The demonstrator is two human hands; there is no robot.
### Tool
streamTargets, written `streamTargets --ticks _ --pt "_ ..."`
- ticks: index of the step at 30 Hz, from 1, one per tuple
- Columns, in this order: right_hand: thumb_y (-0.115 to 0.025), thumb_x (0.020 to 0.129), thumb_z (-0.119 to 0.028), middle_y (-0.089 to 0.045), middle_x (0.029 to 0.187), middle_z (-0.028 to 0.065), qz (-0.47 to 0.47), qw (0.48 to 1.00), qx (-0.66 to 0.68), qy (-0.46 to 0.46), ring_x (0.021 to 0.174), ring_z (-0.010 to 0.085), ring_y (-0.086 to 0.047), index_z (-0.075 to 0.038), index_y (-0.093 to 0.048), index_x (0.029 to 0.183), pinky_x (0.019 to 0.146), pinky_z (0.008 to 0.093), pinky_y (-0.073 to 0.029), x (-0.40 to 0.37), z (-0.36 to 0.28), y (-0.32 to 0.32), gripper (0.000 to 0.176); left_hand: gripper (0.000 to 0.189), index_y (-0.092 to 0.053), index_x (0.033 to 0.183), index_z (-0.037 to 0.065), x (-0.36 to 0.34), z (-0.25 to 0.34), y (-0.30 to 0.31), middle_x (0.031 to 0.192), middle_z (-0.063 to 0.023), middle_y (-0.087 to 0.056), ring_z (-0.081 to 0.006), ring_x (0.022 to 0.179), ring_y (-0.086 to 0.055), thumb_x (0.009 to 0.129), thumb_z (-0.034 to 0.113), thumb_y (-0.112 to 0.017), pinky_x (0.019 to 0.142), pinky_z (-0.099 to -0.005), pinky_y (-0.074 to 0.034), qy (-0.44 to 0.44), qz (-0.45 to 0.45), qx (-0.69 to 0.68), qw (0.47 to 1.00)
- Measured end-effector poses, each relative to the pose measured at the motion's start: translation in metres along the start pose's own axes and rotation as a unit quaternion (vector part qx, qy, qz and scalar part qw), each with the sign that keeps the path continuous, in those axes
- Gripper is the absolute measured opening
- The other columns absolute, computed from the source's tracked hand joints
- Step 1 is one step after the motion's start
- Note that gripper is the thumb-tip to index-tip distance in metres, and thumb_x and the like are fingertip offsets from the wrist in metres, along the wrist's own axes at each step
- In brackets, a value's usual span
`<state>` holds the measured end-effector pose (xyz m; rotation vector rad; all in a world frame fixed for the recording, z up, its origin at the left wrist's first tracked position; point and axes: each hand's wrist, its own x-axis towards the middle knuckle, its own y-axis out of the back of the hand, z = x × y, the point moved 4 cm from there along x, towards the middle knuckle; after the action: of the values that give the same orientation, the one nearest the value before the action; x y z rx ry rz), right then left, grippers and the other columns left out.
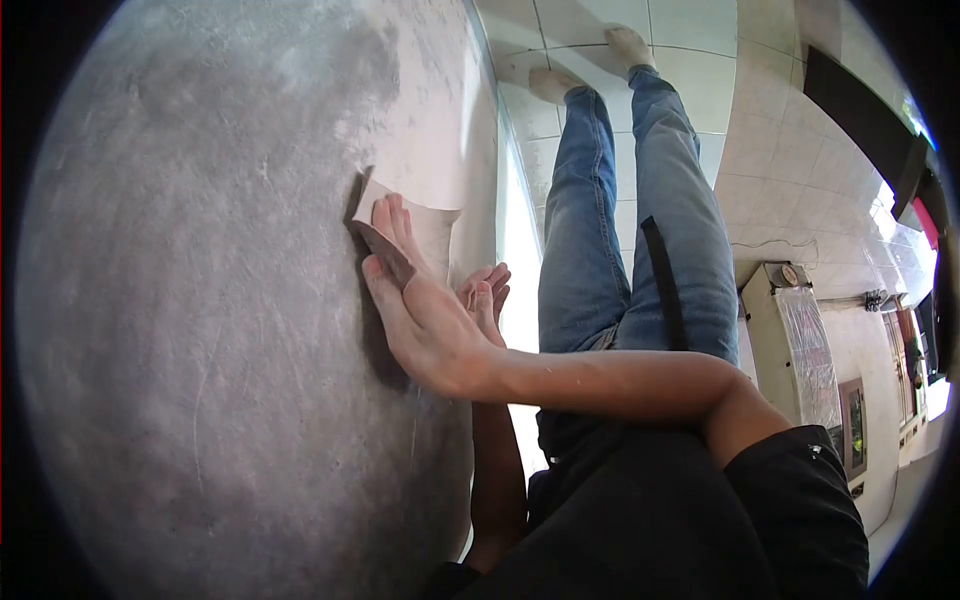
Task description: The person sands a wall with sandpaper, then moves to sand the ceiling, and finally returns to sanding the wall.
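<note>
My right hand [430,325] reaches across from the right and holds a curled sheet of sandpaper [435,228] against the mottled grey wall [230,300]. Its fingers lie over the sheet, and the thumb is on the near side of the folded edge. Behind my right wrist, my left hand [485,290] is beside the wall's pale edge, partly hidden. The left fingers that show are stretched out, with nothing visible in them. Above the sheet, the wall surface turns from grey to a whitish patch [430,120].
My legs in blue jeans [590,230] stand on a tiled floor [690,30] close to the wall. To the right are a tall pale cabinet-like object [780,335] with plastic wrap [808,350], and a dark long object [865,115].
</note>
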<state>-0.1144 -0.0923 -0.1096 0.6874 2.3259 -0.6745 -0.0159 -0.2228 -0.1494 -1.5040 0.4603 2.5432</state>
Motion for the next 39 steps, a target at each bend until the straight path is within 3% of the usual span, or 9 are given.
streamTargets --ticks 4,7,10,15,19,24,26,31,39 --pt "-0.033 0.101 -0.023 -0.029 0.139 0.0374 0.043 0.996 0.079 -0.017 0.135 0.0430 -0.026 0.015 -0.021 0.137 0.113 0.0382 -0.020 0.059 0.029 0.011 0.054 0.032 -0.047 0.122 -0.003 -0.015 0.018 -0.006 0.118 -0.0171 -0.055 -0.0260 0.110 -0.056 0.098 0.018 -0.047 0.099 -0.0362 -0.044 -0.058 0.044 -0.041 0.996" --pt "-0.033 0.100 -0.025 -0.031 0.137 0.0380 0.001 0.975 0.084 -0.204 0.133 0.0462 -0.028 0.016 -0.022 0.136 0.113 0.0400 -0.020 0.083 0.016 0.023 0.055 0.034 -0.045 0.124 -0.003 -0.013 0.015 -0.003 0.121 -0.0178 -0.054 -0.0263 0.114 -0.053 0.099 0.020 -0.045 0.099 -0.0366 -0.043 -0.034 0.015 0.001 0.999" --pt "-0.037 0.099 -0.017 -0.018 0.144 0.0377 0.037 0.999 0.003 0.034 0.137 0.0456 -0.017 0.014 -0.023 0.138 0.114 0.0422 -0.016 0.029 0.015 0.003 0.051 0.033 -0.044 0.125 0.001 -0.009 0.016 -0.011 0.125 -0.0180 -0.052 -0.0263 0.114 -0.053 0.100 0.023 -0.042 0.096 -0.0372 -0.045 -0.048 -0.014 0.013 0.999" --pt "-0.030 0.101 -0.023 -0.019 0.144 0.0369 -0.046 0.988 0.061 -0.135 0.137 0.0444 -0.020 0.016 -0.021 0.137 0.114 0.0402 -0.019 0.048 -0.001 0.021 0.053 0.035 -0.044 0.126 -0.001 -0.007 0.003 -0.009 0.123 -0.0151 -0.053 -0.0257 0.114 -0.053 0.099 0.020 -0.045 0.100 -0.0372 -0.043 0.005 0.054 -0.031 0.998" --pt "-0.028 0.101 -0.023 -0.015 0.145 0.0362 0.022 0.996 0.015 -0.088 0.138 0.0446 -0.016 0.015 -0.017 0.138 0.115 0.0412 -0.017 0.066 0.000 0.008 0.055 0.039 -0.041 0.127 -0.004 -0.011 0.015 -0.011 0.125 -0.0184 -0.050 -0.0280 0.114 -0.053 0.099 0.022 -0.045 0.099 -0.0386 -0.043 -0.114 -0.014 -0.066 0.991" --pt "-0.032 0.100 -0.019 -0.016 0.144 0.0372 -0.024 0.999 -0.003 0.044 0.137 0.0461 -0.014 0.015 -0.018 0.138 0.114 0.0421 -0.016 0.015 -0.021 0.004 0.053 0.040 -0.042 0.126 -0.003 0.001 0.004 -0.014 0.126 -0.0213 -0.052 -0.0295 0.117 -0.052 0.099 0.026 -0.044 0.100 -0.0400 -0.040 -0.023 -0.011 -0.029 0.999" --pt "-0.034 0.100 -0.018 -0.019 0.143 0.0376 -0.030 0.991 0.105 -0.072 0.137 0.0464 -0.016 0.014 -0.019 0.138 0.114 0.0430 -0.016 0.056 -0.011 0.014 0.052 0.041 -0.041 0.128 -0.002 -0.011 0.013 -0.017 0.125 -0.0176 -0.053 -0.0263 0.116 -0.052 0.100 0.028 -0.042 0.101 -0.0368 -0.040 -0.033 0.020 -0.006 0.999" --pt "-0.037 0.099 -0.015 -0.023 0.142 0.0369 0.059 0.994 0.009 0.089 0.136 0.0450 -0.021 0.014 -0.024 0.136 0.114 0.0430 -0.016 0.030 -0.021 -0.001 0.050 0.041 -0.041 0.129 0.000 -0.004 0.011 -0.012 0.127 -0.0181 -0.050 -0.0260 0.118 -0.049 0.100 0.029 -0.042 0.101 -0.0380 -0.039 -0.025 0.006 0.001 1.000" --pt "-0.032 0.100 -0.018 -0.021 0.143 0.0362 0.070 0.997 -0.001 0.022 0.137 0.0459 -0.017 0.015 -0.023 0.135 0.115 0.0418 -0.014 0.056 -0.024 0.000 0.048 0.041 -0.041 0.128 -0.003 -0.004 0.019 -0.011 0.123 -0.0223 -0.053 -0.0294 0.116 -0.052 0.100 0.027 -0.044 0.101 -0.0391 -0.040 -0.106 -0.043 -0.003 0.993"
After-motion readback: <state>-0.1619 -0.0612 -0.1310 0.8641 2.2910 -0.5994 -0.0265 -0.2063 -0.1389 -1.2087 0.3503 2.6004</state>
